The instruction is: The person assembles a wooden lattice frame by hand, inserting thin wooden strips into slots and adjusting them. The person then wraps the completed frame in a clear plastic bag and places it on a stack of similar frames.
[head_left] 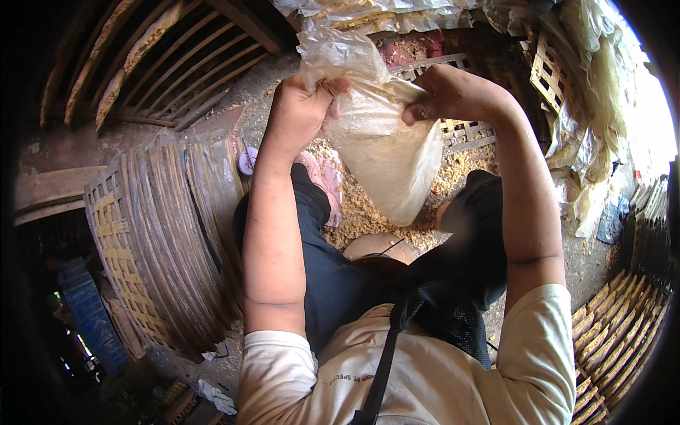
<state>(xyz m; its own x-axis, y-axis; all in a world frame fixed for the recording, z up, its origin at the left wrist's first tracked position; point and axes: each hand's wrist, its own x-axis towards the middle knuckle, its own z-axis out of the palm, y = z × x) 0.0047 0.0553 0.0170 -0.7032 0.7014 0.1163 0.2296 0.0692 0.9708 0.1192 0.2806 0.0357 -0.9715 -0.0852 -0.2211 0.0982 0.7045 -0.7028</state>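
Shirt (439, 354), fingers (419, 113) pinching plastic bag (389, 152); woven trays (166, 241)

A piece of plastic (393, 156) hung between the left hand (299, 110) and the right hand (457, 95) above crumbs (358, 212) on the floor (588, 265), with a tray stack (166, 237) to the left, a crate (88, 312) beyond it, plastic sheeting (598, 117) to the upper right, and slats (623, 333) at the lower right.

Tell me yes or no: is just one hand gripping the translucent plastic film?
No, the left hand and the right hand both grip the translucent plastic film.
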